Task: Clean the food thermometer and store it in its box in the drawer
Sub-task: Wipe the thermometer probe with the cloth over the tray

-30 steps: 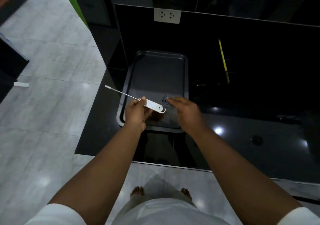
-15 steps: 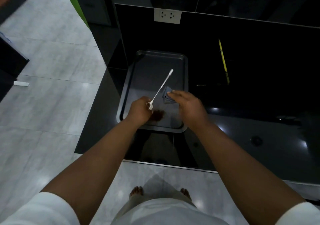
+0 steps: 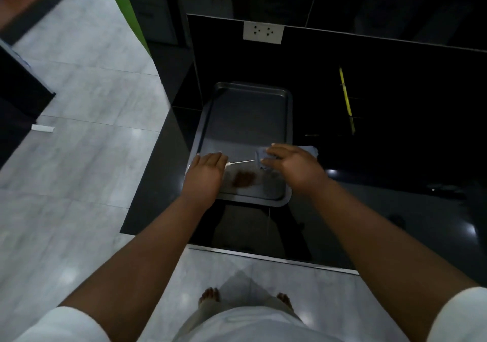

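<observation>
Thermometer [image 3: 241, 162]: white food probe, held level over the near end of a metal tray, thin stem pointing right; body hidden inside the left fist, only the stem and a bit of the white end showing.

Left hand [image 3: 207, 171]: palm down, knuckles up, fingers curled closed around the thermometer's body; forearm reaching forward from lower left, wrist straight, over the tray's near left corner.

Tray [image 3: 247, 112]: shallow, grey, rounded corners, lying on a glossy black counter [image 3: 369, 210]; a brown smear [image 3: 243, 178] sits on its floor just below the stem, between the two hands.

Cloth [image 3: 261, 157]: small, bluish grey, bunched at the stem's tip, partly covered by fingers, one edge showing beyond the hand on the right.

Right hand [image 3: 291, 163]: palm down, fingers bent and pressing on the cloth at the stem's end; forearm reaching in from lower right, over the tray's near right corner.

Yellow strip [image 3: 346, 99]: narrow, on the dark counter right of the tray, well apart from the hands.
</observation>
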